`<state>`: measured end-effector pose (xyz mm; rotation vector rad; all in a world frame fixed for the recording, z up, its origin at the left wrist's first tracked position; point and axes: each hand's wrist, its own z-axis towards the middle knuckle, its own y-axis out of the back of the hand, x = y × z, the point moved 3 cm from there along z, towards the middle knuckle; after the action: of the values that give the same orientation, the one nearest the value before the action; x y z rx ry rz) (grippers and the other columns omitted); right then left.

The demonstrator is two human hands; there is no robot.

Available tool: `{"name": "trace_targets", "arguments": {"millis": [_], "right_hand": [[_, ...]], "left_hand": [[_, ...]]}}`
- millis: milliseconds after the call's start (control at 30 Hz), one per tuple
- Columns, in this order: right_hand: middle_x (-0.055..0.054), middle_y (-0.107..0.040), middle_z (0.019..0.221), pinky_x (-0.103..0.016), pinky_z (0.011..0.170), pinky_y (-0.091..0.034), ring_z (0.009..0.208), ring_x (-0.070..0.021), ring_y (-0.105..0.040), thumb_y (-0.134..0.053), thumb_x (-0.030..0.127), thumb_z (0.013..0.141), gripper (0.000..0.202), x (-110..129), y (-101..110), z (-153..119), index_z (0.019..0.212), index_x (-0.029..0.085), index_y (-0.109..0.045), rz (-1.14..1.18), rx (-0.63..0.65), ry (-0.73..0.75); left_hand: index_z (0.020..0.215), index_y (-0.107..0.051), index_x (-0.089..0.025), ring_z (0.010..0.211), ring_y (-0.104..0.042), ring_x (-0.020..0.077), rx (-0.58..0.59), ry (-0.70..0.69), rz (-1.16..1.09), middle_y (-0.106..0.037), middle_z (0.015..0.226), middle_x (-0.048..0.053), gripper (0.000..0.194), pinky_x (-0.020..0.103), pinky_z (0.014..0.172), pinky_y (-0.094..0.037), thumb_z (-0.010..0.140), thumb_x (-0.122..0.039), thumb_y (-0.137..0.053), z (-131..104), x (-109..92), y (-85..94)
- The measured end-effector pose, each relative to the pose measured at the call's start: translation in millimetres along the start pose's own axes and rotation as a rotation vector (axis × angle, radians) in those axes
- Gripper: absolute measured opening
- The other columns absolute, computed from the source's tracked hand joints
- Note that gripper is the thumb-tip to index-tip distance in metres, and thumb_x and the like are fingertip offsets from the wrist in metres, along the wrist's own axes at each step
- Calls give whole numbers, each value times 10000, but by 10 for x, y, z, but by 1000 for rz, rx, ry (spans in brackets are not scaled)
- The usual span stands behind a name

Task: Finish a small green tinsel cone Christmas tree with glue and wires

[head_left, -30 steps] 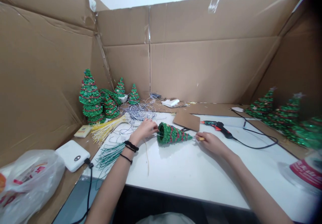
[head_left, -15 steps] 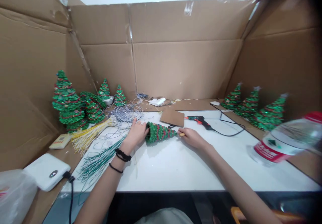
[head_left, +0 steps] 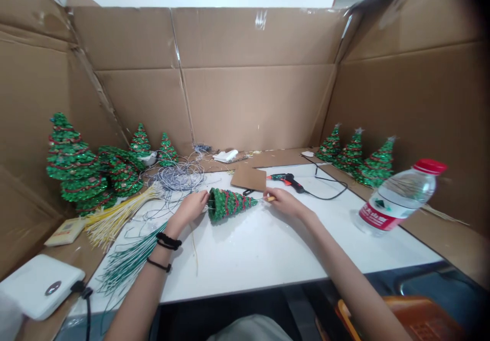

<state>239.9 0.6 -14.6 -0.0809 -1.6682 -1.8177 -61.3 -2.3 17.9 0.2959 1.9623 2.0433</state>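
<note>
A small green tinsel tree (head_left: 233, 204) with red garland lies on its side over the white board, its tip pointing right and its open base left. My left hand (head_left: 193, 207) is closed at the open base, pinching what looks like a thin wire that comes out there. At the tip, my right hand (head_left: 281, 200) is closed around a tool with a short wooden handle (head_left: 271, 198), whose thin metal part reaches toward the tree's tip. Just behind the tree lies a brown cardboard piece (head_left: 248, 178).
A glue gun (head_left: 289, 180) with a black cord lies behind my right hand. Coiled wire (head_left: 179, 175), green stems (head_left: 132, 257) and yellow stems (head_left: 118, 213) spread on the left. A water bottle (head_left: 398, 198) stands right. Finished trees (head_left: 377, 165) line both sides; a white box (head_left: 42, 285) sits front left.
The view has swung to the right. My left hand has drawn slightly away from the tree's base and its fingers have closed. A thin line now shows between the tree's tip and my right hand.
</note>
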Motion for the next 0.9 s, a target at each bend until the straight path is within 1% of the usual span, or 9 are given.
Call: {"name": "trace_targets", "arguments": {"millis": [67, 133, 233, 333, 433, 533, 633, 733, 900], "right_hand": [[-50, -649, 826, -252, 674, -376, 753, -178, -562, -420, 125, 737, 200, -71, 38, 3, 829, 179, -589, 38, -9, 1], [-40, -640, 793, -251, 658, -379, 728, -174, -556, -416, 125, 728, 188, -98, 38, 9, 800, 179, -581, 71, -20, 3], [-32, -635, 782, -244, 650, -375, 720, -168, -554, -419, 128, 728, 175, -35, -27, 21, 796, 182, -572, 108, -29, 11], [-33, -626, 778, -241, 651, -362, 719, -164, -546, -418, 110, 716, 184, 89, -124, 34, 797, 182, -567, 124, -44, 6], [-34, -614, 773, -246, 651, -348, 720, -166, -532, -422, 99, 705, 187, 155, -181, 50, 796, 183, -562, 138, -67, -7], [-30, -619, 804, -247, 667, -356, 739, -162, -533, -441, 125, 717, 165, 95, -144, 61, 817, 186, -557, 183, -71, -13], [-23, -598, 772, -247, 649, -364, 708, -155, -520, -473, 224, 753, 81, -33, -55, 66, 779, 177, -534, 245, -59, -36], [-6, -528, 694, -250, 603, -336, 643, -144, -465, -483, 332, 772, 170, -99, -17, 69, 710, 174, -490, 276, -62, -69], [9, -487, 678, -250, 606, -320, 644, -136, -439, -448, 350, 799, 201, 47, -157, 86, 699, 178, -470, 301, -70, -53]], "left_hand": [[879, -587, -181, 793, -649, 225, 4, -9, 26, -699, 869, 97, 368, 302, 680, -385, 979, -300, -254, -7, -23, -1], [902, -602, -152, 796, -655, 250, -10, -1, 67, -702, 850, 129, 375, 356, 773, -385, 974, -298, -264, -20, -81, -10], [960, -603, -111, 801, -663, 273, -38, 2, 128, -704, 824, 161, 392, 413, 853, -364, 973, -287, -253, -36, -190, -30], [1012, -588, -104, 817, -669, 282, -37, 27, 123, -705, 866, 175, 388, 371, 754, -401, 975, -281, -245, -40, -227, -45], [1018, -580, -124, 822, -671, 279, -22, 63, 64, -704, 902, 167, 353, 327, 647, -397, 968, -285, -269, -29, -184, -49], [937, -607, -160, 840, -667, 263, -24, 64, 24, -708, 919, 145, 341, 305, 643, -395, 956, -297, -295, -8, -134, -29], [858, -630, -186, 847, -660, 250, -29, 55, -24, -715, 914, 117, 352, 290, 640, -389, 939, -296, -306, 9, -113, 3], [784, -633, -193, 823, -654, 245, -23, 49, -88, -717, 878, 102, 339, 283, 616, -371, 908, -288, -333, 18, -124, 10], [796, -648, -181, 855, -650, 261, -13, 107, -143, -716, 912, 119, 232, 282, 614, -364, 806, -212, -419, 35, -154, -69]]}}
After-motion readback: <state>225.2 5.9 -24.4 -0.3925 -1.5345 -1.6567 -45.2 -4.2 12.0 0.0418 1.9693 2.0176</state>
